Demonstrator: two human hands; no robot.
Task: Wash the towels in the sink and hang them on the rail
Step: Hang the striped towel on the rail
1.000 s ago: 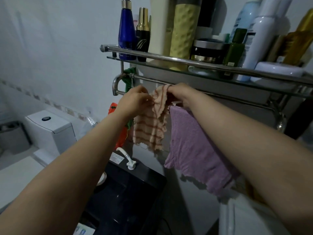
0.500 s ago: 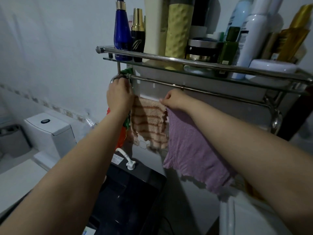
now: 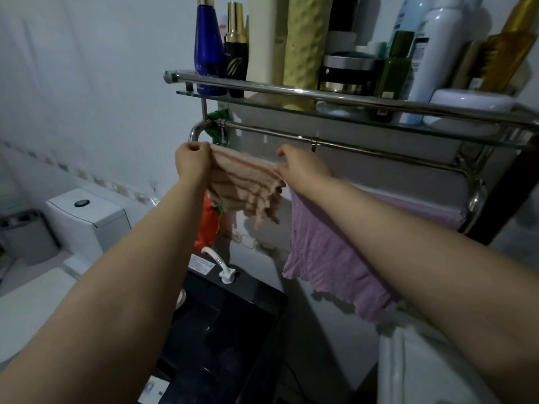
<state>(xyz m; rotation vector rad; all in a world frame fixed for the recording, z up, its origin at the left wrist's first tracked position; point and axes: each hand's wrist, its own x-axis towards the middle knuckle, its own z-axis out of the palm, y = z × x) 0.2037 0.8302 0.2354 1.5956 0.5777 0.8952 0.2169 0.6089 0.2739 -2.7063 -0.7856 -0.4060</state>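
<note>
Left hand (image 3: 191,161) at frame centre-left pinches the left top corner of the striped peach towel (image 3: 245,188), fingers pressed together on it; open wall to its left. Towel stretches just below the rail (image 3: 364,148); whether it's draped over a bar can't be told. Right hand (image 3: 303,167) pinches its right corner. Purple towel (image 3: 329,258) hangs right of centre, partly hidden by the right forearm. Shelf bottles cut off at top.

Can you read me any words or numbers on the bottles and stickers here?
None can be read for sure.
Blue bottle: faint lettering low down, too blurred.
White bottle: dark label with print, too small.
Sticker on the black appliance: lines of print, too small.
Black and gold bottle: a pale leaf-like mark, no readable words.
</note>
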